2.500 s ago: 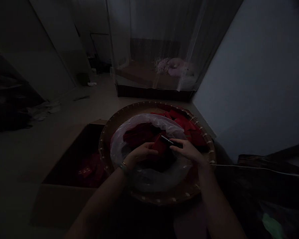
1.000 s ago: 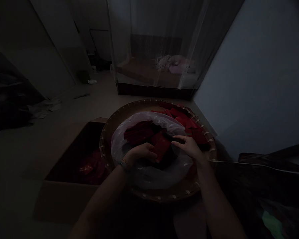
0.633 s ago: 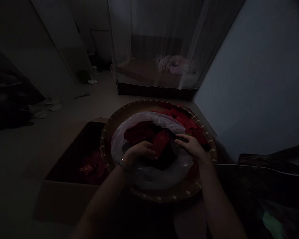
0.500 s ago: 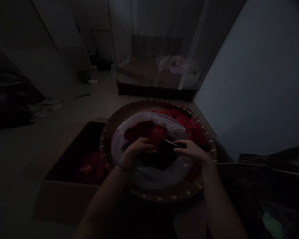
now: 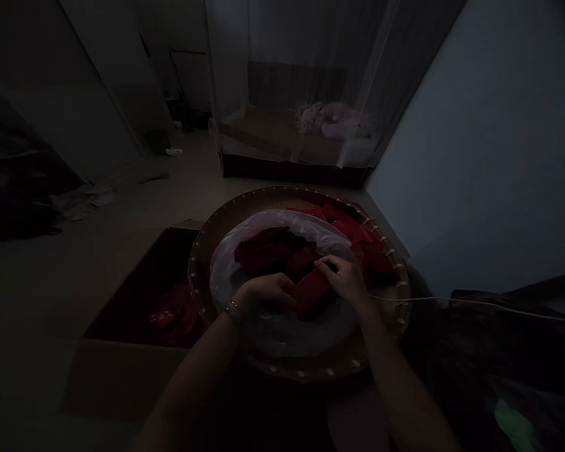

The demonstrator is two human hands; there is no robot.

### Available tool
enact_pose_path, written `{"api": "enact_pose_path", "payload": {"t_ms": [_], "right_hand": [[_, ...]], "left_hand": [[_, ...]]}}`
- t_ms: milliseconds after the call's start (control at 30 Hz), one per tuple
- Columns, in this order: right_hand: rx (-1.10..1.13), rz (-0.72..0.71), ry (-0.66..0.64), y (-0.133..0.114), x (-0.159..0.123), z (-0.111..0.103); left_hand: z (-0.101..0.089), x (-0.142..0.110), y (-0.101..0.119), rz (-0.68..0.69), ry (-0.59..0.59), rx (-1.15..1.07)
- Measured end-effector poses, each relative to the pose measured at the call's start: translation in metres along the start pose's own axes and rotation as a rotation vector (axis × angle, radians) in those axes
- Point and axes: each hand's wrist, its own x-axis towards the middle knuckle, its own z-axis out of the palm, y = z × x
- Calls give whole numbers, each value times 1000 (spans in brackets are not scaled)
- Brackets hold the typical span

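Observation:
The light is very dim. My left hand [image 5: 272, 292], with a bracelet at the wrist, closes on the near left end of a flat red packet [image 5: 313, 292]. At the packet's upper edge my right hand [image 5: 343, 276] pinches with thumb and forefinger. A thin white cord [image 5: 419, 299] runs from beside the right hand off to the right; the pale rod seen earlier is hidden. Under both hands lies an open clear plastic bag [image 5: 282, 339], holding more dark red packets [image 5: 263, 251]. A round woven bamboo tray [image 5: 238, 204] carries the bag.
Several red packets [image 5: 348, 226] are heaped at the tray's far right. An open cardboard box [image 5: 122, 358] with red items stands at the left. Farther off is a bed under a mosquito net [image 5: 292, 138]. A pale wall [image 5: 489, 138] rises on the right; dark cloth-like items lie below it.
My right hand has moved left and up onto the packet's edge, and the pale rod is out of sight. The red packet has tilted and come lower and nearer.

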Motion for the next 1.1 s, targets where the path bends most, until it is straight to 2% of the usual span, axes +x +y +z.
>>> {"api": "enact_pose_path", "payload": {"t_ms": [100,233,300,400,467,567,600,667,700,800,900,967,1033,1100], "right_hand": [[-45,-18,39,-10,-4,4],[-39,-37,91,-8,-5,7],[29,15,98,-2,-3,7],[256,174,72,12,1,6],[408,288,9,20,4,8],[474,328,-121,25,5,16],[436,289,-158,25,5,20],[273,148,-201,24,8,30],[165,62,-207,23,11,35],[-152,-155,-225,23,24,51],[-416,-237,-305,24,41,64],[-538,-234,-355,24,49,67],[-588,-221,-368,24,53,65],[-554,-236,-359,22,53,58]], "left_hand": [[1,-1,1,16,-22,54],[1,-1,1,36,-28,47],[1,-2,1,33,-33,20],[0,-5,5,61,-13,-59],[-3,-9,9,167,93,-155],[-10,-15,10,495,424,-446],[-13,-17,8,611,515,-554],[-18,-19,4,754,551,-672],[-20,-20,2,779,538,-687],[-18,-18,0,687,395,-631],[-10,-11,4,569,337,-536],[-6,-5,7,502,401,-475],[-5,3,7,469,519,-420],[-6,10,6,475,745,-288]]}}
